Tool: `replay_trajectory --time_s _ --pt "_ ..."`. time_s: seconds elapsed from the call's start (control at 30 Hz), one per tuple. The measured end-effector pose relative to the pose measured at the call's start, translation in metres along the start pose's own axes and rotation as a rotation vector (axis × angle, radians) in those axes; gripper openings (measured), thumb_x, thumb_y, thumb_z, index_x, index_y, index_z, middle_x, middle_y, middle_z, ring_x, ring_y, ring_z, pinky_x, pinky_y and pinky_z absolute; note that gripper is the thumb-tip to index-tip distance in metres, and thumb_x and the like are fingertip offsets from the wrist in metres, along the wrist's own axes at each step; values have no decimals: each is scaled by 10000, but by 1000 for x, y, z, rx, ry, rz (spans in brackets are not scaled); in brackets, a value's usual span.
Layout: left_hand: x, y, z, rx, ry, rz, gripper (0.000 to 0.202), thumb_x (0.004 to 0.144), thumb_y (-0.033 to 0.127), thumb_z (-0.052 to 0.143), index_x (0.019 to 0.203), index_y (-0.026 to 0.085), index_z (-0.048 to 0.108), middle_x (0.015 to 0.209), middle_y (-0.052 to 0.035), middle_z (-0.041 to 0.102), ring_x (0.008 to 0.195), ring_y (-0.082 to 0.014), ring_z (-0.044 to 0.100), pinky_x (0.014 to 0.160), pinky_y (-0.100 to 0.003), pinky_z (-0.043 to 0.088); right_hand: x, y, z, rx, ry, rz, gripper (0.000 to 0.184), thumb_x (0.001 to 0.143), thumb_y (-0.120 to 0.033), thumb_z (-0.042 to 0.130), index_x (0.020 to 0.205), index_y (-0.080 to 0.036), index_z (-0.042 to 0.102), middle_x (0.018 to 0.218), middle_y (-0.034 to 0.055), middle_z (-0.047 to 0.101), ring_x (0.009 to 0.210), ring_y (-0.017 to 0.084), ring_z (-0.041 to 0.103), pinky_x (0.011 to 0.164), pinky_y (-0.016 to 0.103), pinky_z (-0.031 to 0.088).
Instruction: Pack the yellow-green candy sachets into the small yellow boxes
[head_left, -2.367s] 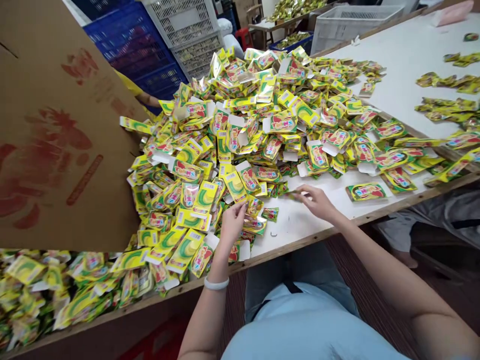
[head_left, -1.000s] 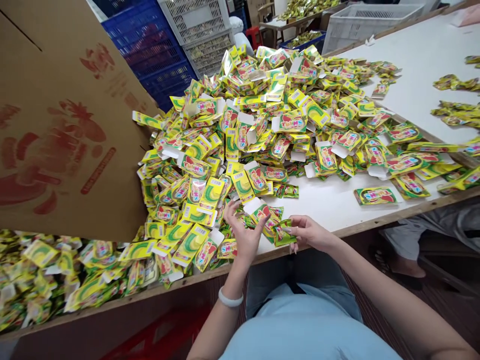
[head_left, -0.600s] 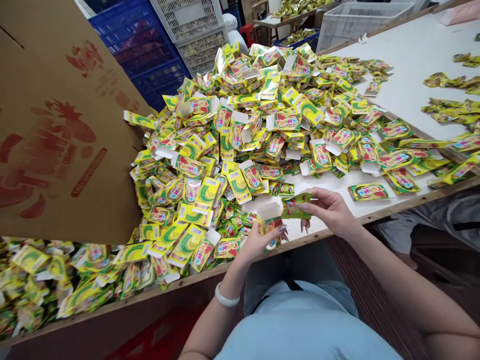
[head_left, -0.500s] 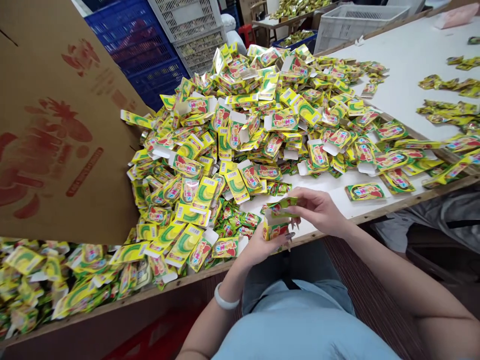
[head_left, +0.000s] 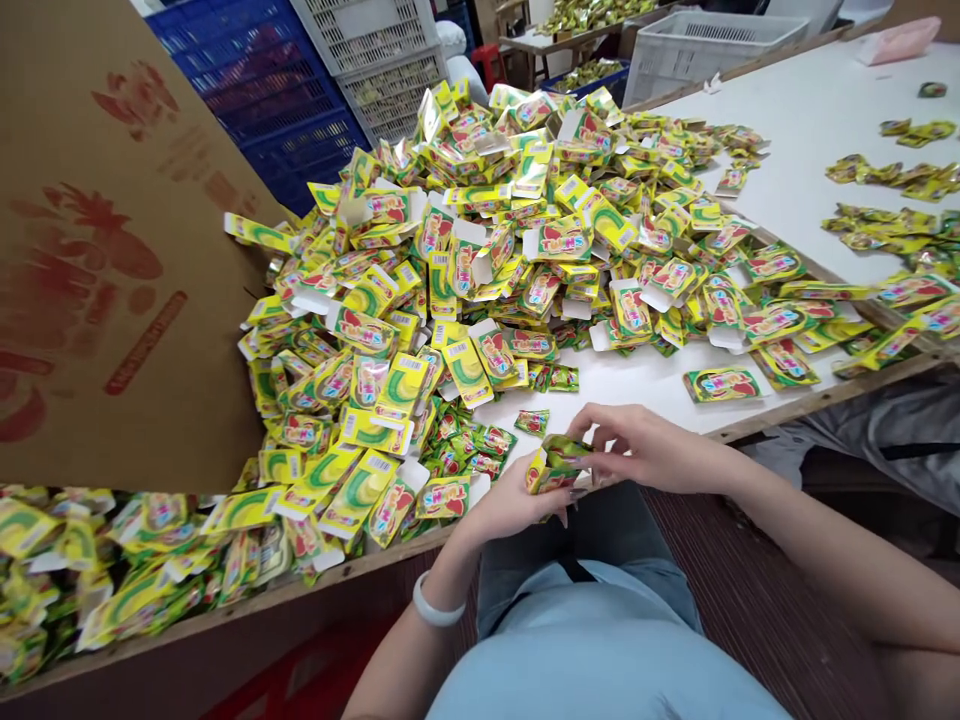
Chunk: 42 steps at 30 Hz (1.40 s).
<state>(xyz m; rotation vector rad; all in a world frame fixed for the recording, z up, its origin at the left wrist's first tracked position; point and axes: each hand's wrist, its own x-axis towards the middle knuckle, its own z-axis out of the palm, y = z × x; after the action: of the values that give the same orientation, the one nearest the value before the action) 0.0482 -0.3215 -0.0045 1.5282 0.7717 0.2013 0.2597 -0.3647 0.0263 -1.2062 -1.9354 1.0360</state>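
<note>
My left hand (head_left: pixel 514 502) is closed around a small yellow and green candy box (head_left: pixel 540 474) near the table's front edge. At the mouth of that box, my right hand (head_left: pixel 634 448) pinches a green candy sachet (head_left: pixel 564 447), which sits partly inside. The right fingertips overlap the box's right end and hide part of it. Just behind the box, one loose green sachet (head_left: pixel 532 422) lies on the white tabletop (head_left: pixel 637 385). To the left of my hands is a small heap of green sachets (head_left: pixel 454 440).
A large pile of candy boxes (head_left: pixel 480 250) covers the table's middle and left. On the left stands a printed cardboard carton (head_left: pixel 127 300). A single box (head_left: pixel 721 385) lies to the right, and gold-green sachets (head_left: pixel 892 175) lie farther right. Behind are blue crates (head_left: pixel 300 130) and white crates (head_left: pixel 375 45).
My right hand has lowered the sachet from above the box into its opening. A loose sachet behind the box now shows uncovered. The whole view has shifted slightly.
</note>
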Motion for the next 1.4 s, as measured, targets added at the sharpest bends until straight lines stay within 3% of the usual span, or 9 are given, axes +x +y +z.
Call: replay_trajectory --time_s 0.2,0.37,0.5,0.63,0.77,0.97,1.13,1.27,1.4 --pt "-4 -11 4 -132 -107 -30 355 751 392 774 975 164 618 822 -4 637 704 -142 571 704 -278 495 -16 15 18 103 65 -58 219 952 -287 539 824 -194 690 772 45 654 644 147 602 593 252 475" --pt "7 -24 25 -236 -76 -50 562 729 389 810 1171 180 533 917 -20 633 724 -140 600 667 -267 514 -34 25 40 356 -136 218 326 996 -419 468 1035 -212 717 645 4 653 437 128 559 420 227 429" --pt "17 -30 33 -180 -40 68 751 790 389 765 1419 220 391 1195 -121 647 1045 -247 657 908 -390 537 -50 44 29 35 214 141 293 970 -389 513 892 -210 730 852 72 678 740 199 666 675 305 542" --pt "11 -46 -1 488 377 141 646 861 369 684 1443 239 436 1464 -164 508 1396 -340 431 1159 -536 325 -74 71 -29 -595 609 375 299 969 -377 476 916 -186 700 968 123 631 778 241 642 678 356 512" --pt "9 -64 -41 1067 696 -118 451 894 285 615 1307 109 572 1398 -253 525 1371 -434 417 1086 -602 359 -68 87 -65 -1021 753 610 286 966 -342 492 1078 -127 644 1038 180 624 790 267 624 609 337 453" --pt "45 -52 -42 1217 576 -137 446 947 208 468 1388 173 527 1220 -177 618 1156 -333 568 947 -457 461 39 98 0 -584 367 186 124 938 -193 545 988 -178 658 1005 118 648 887 227 618 668 281 459" --pt "50 -45 -48 1161 578 -164 626 910 145 459 1521 156 326 1341 -199 554 1205 -335 549 961 -441 438 107 105 32 -428 329 103 136 921 -145 539 939 -191 665 1063 65 597 1011 174 564 684 199 418" --pt "45 -51 -43 1061 546 -119 361 964 346 492 1253 152 588 1221 -168 628 1183 -328 557 972 -431 433 100 114 26 -244 362 99 136 882 -224 633 752 -183 628 975 60 586 971 172 555 691 204 428" --pt "58 -58 -28 863 632 -121 324 882 419 640 1008 121 649 1137 -212 632 1162 -387 550 975 -485 410 54 123 20 -20 459 185 260 902 -427 615 817 -181 615 893 66 570 743 156 546 588 250 447"
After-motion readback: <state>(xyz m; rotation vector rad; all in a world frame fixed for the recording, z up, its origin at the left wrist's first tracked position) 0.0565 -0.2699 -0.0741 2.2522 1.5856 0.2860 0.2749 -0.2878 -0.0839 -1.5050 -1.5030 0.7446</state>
